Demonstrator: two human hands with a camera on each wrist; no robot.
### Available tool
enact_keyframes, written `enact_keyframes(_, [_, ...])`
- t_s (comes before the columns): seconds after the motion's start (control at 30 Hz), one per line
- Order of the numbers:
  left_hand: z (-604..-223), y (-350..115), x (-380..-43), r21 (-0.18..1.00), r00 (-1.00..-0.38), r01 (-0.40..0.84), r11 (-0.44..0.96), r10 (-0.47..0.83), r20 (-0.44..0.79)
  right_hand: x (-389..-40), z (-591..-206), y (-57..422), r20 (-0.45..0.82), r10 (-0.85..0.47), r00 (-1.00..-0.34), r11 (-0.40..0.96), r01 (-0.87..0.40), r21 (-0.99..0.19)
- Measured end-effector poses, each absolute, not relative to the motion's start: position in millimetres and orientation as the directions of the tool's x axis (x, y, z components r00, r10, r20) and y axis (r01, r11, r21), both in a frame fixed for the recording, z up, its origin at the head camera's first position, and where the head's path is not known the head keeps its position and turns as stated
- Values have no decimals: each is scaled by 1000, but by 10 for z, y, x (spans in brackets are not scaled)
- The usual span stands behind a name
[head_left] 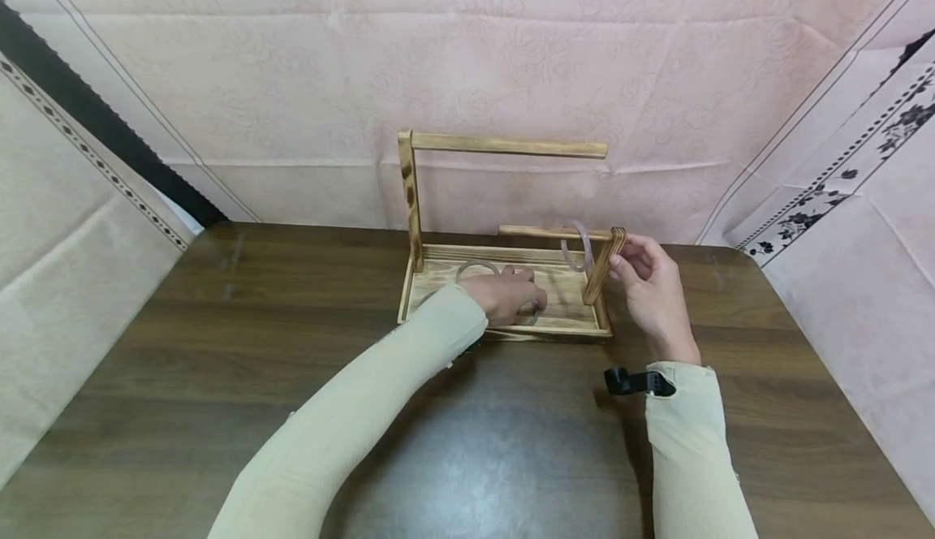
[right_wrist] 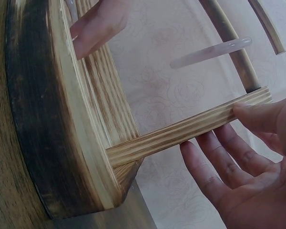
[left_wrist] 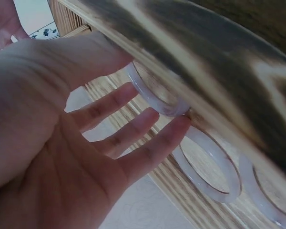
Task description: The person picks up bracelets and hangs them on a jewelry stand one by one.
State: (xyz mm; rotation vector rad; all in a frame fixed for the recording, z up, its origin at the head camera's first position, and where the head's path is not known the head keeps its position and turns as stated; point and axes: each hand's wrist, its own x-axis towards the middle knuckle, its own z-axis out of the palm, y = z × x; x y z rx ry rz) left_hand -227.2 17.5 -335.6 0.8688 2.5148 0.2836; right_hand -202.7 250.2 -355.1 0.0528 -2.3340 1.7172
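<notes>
Bangle (left_wrist: 155, 101) in the tray (head_left: 562, 331), at the partly spread fingertips of the left hand (head_left: 504, 291); whether they grip it cannot be told. It is probably best pinched by its edge, with the post (head_left: 601, 273), held between the right hand's (head_left: 650, 287) thumb and fingers, kept steady. Visible: four bangles (three around the left fingers, one on the lower rail (head_left: 529, 231) beside the right), two posts, two rails, one tray.

Brown wood-grain table (head_left: 183, 360), creased pinkish cloth (head_left: 482, 76) upright behind.
Cloth: faint rose pattern, thin double lines near both sides. Left, dark jagged-edged band (head_left: 109, 122), row of small diamonds (head_left: 88, 152); right, black flower print (head_left: 803, 220) on pale cloth. Sheen on table's near middle.
</notes>
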Motion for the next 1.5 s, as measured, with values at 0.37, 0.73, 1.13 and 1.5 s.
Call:
enact_keyframes(0.37, [-3427,220,-2337,190,-670,657,729,681,-295,-2035,-3555,2500,223,113,-968,305,-180,-935])
enact_keyframes(0.73, [-3429,174,-2319,234,-642,679,696,717,-271,-2028,-3549,2502,228,111,-967,308,-185,-933])
enact_keyframes(1.13, [-3413,81,-2348,324,-624,687,650,757,-195,-2026,-3558,2512,237,108,-965,318,-192,-928])
enact_keyframes(1.5, [-3399,33,-2338,309,-627,718,624,772,-103,-2024,-3552,2519,237,100,-966,332,-192,-924])
